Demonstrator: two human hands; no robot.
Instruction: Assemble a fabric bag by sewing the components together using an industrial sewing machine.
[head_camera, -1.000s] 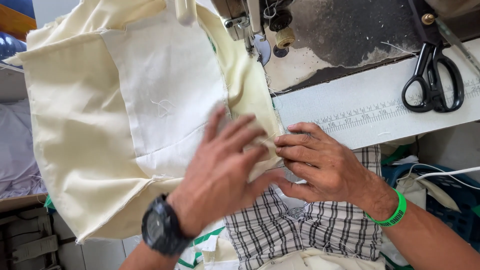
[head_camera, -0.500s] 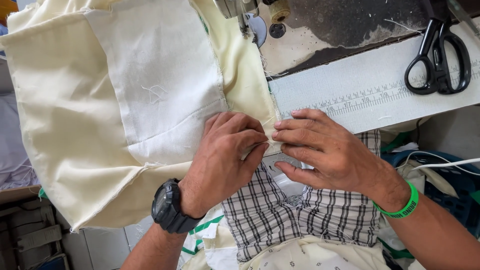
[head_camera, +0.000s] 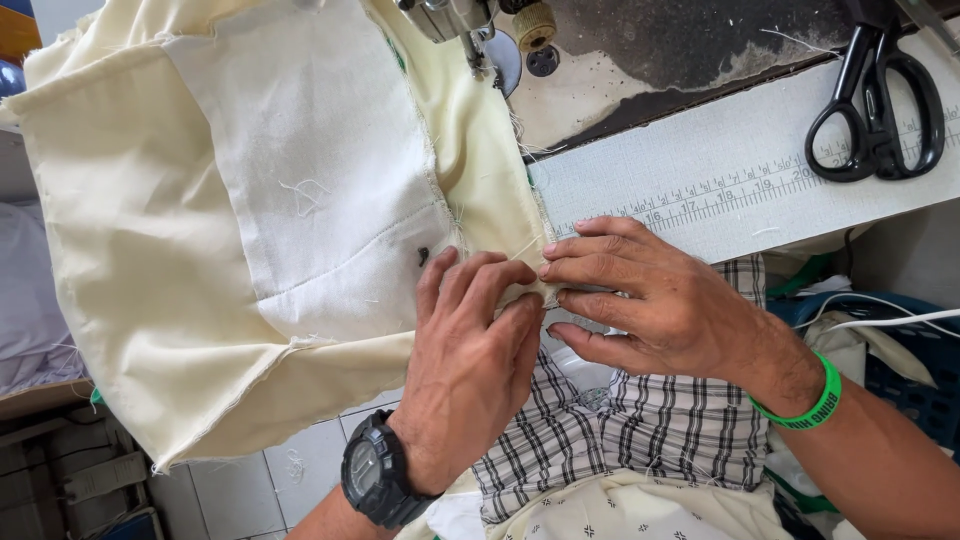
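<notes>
1. At the near edge of the sewing table (head_camera: 700, 160), centre of view: left hand (head_camera: 470, 350), palm down, fingers pressed close together and curled, fingertips bearing on a folded corner of cream fabric (head_camera: 150, 250). A black digital wristwatch (head_camera: 375, 485) sits on this wrist.
2. Right hand (head_camera: 660, 300), just right of the left hand: fingers extended leftward and slightly apart, tips touching the same folded corner where it meets the left fingertips. Whether the thumb pinches the fabric from beneath cannot be told. A green wristband (head_camera: 805, 405) circles the wrist.
3. Cream fabric: large piece, spread over the left half of the view, hanging past the table's near edge, raw edges frayed. Its far end runs up beside the sewing machine's presser foot (head_camera: 470, 30).
4. White lining panel (head_camera: 320, 170): lighter rectangle lying on the cream fabric, stitched lines across it, loose thread on its surface, a small dark mark near its near right corner, just beside the left fingertips.
5. Printed measuring scale (head_camera: 700, 195): runs along the pale table strip, just far of the right hand.
6. Black scissors (head_camera: 880, 100): lying on the table at far right, well apart from both hands, blades closed.
7. Checked cloth (head_camera: 640, 430): black and white, below both hands on the near side.
8. Blue basket (head_camera: 900, 350): near right, holding cloth and a white cord.
9. Tiled floor (head_camera: 270, 470): near left, beneath the hanging fabric.
</notes>
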